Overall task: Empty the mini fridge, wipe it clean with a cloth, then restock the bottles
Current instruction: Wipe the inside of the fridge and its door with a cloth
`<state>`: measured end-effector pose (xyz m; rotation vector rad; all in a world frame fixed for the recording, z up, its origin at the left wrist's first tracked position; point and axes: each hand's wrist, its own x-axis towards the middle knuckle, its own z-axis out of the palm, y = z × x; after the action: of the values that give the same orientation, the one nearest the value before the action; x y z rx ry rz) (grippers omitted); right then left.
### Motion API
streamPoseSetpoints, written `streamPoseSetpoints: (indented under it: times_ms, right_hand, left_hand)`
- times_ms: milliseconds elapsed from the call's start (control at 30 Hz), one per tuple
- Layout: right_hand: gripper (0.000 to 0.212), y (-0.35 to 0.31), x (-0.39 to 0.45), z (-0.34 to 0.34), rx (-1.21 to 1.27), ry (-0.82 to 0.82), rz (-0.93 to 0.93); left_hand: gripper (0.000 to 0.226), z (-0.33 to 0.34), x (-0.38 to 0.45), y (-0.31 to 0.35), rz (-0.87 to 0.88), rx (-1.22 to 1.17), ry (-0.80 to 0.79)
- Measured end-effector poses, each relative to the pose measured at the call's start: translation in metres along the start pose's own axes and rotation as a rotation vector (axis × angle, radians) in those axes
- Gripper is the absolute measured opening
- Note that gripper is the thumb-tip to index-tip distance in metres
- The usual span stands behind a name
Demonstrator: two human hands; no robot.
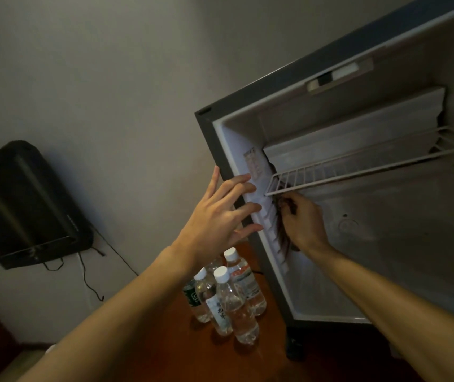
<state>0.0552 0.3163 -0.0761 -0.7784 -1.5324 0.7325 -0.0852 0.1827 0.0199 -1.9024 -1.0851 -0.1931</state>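
Fridge: mini fridge [206, 139] fills the 1 to 4 o'clock part of the view, door open, dark grey shell, pale liner; nothing stands inside
Shelf: white wire shelf [358, 166] spans the cavity, its front corner just above the right hand
Left hand: left hand [220, 213] released, fingers straight and spread, laid flat over the fridge's front edge at centre
Right hand: right hand [300, 219] clenched round a dark cloth [282, 235], pressing it on the ribbed side wall inside, just right of centre
Sticker: printed label [253, 164] on the side wall above the hands; text too blurred to read
Bottles: clear water bottles [234, 296] with white caps, clustered at 6 o'clock on the brown wooden surface [270, 354] beside the fridge; red, green and white labels, writing not legible
Background: black bag-like object [24, 202] at 9 o'clock against the grey wall, thin cables [88, 279] trailing below it
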Motion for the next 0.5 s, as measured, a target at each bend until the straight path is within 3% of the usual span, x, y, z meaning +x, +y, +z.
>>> streamPoseSetpoints:
  times_ms: [300,500]
  right_hand:
    - [0.017,-0.028,-0.062,-0.012,0.074,-0.028,-0.036]
    - [0.019,-0.032,-0.065,-0.016,0.078,-0.046,-0.039]
  left_hand:
    - [0.031,-0.017,0.009,0.012,-0.012,0.149,-0.121]
    - [0.036,-0.012,0.004,0.012,-0.04,0.057,-0.116]
